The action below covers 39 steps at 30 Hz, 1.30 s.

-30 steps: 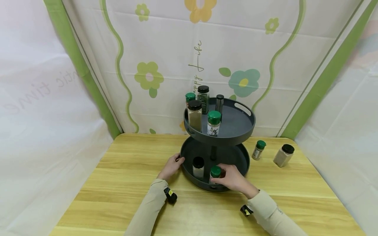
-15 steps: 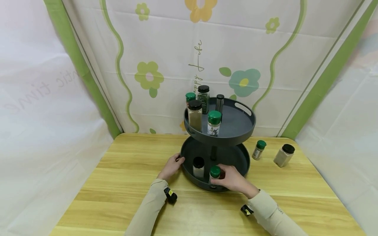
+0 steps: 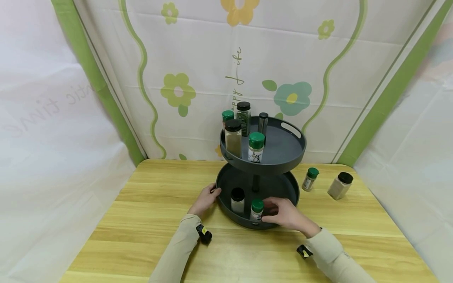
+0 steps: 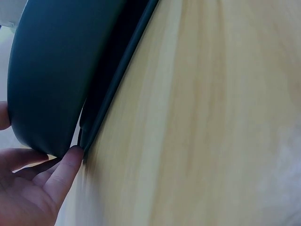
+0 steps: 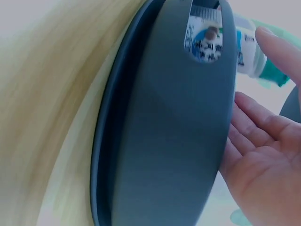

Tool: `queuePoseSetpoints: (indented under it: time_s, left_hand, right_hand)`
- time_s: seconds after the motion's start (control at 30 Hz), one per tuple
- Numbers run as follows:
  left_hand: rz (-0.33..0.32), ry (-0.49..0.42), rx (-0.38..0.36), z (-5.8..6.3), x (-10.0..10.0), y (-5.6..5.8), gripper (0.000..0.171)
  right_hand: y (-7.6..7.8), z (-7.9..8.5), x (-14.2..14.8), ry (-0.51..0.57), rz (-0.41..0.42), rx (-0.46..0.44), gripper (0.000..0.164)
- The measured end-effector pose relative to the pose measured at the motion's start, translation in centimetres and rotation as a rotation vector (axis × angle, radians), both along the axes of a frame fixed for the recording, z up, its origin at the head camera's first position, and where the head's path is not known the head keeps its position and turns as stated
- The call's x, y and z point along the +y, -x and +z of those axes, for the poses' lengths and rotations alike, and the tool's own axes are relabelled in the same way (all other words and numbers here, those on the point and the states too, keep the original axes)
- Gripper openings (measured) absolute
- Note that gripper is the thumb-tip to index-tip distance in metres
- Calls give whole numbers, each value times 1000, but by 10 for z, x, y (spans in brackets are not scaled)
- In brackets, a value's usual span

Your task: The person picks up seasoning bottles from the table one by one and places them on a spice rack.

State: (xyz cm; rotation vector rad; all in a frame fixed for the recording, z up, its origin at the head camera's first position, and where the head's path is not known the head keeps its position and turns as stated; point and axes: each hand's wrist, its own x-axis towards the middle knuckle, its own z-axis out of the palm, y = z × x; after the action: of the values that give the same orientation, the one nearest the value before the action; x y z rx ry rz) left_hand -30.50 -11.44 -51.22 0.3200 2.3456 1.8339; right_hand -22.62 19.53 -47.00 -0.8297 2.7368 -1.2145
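Observation:
A dark grey two-tier tray (image 3: pixel 279 168) stands on the table. My left hand (image 3: pixel 204 201) holds the left edge of its lower tier; in the left wrist view, fingers and thumb (image 4: pixel 69 165) lie around the grey wall. A small spice bottle (image 3: pixel 256 215) with a green cap stands upright at the front of the lower tier. Just right of it is my right hand (image 3: pixel 287 215), thumb and fingers spread and holding nothing. In the right wrist view the bottle's label (image 5: pixel 207 44) shows through the handle slot. Left of it stands a black-capped jar (image 3: pixel 237 204).
Several bottles stand on the upper tier, among them a green-capped shaker (image 3: pixel 256 147) and a black-capped jar (image 3: pixel 233 139). On the table to the right are another green-capped bottle (image 3: pixel 310 180) and a square black-capped jar (image 3: pixel 340 186). A printed curtain (image 3: pixel 205 51) hangs behind.
My right hand has let go of the green-capped bottle and moved slightly to the right. The bottle stays in the lower tier. The left hand has not moved.

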Motion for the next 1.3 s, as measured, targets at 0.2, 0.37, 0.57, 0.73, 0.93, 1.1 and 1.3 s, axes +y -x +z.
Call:
queuePoseSetpoints:
  time_s: [0.2, 0.37, 0.57, 0.73, 0.93, 1.1, 1.3]
  left_hand:
    - [16, 14, 4, 0, 0, 0, 48]
    - [7, 16, 11, 3, 0, -1, 47]
    - [-29, 27, 7, 25, 0, -15, 47]
    - [-42, 41, 11, 36, 1, -23, 48]
    - [-42, 36, 20, 34, 0, -22, 47]
    - [-17, 29, 27, 13, -1, -9, 47]
    - [-3, 21, 12, -1, -2, 0, 49]
  right_hand:
    - [1, 2, 16, 5, -4, -25, 47]
    - [1, 5, 30, 23, -18, -46, 50]
    - [2, 7, 48, 19, -89, -71, 51]
    - [4, 9, 61, 22, -168, -51, 48]
    - [4, 11, 73, 18, -201, 3, 43]
    - [3, 15, 81, 28, -215, 13, 41]
    - [3, 16, 92, -1, -260, 19, 42]
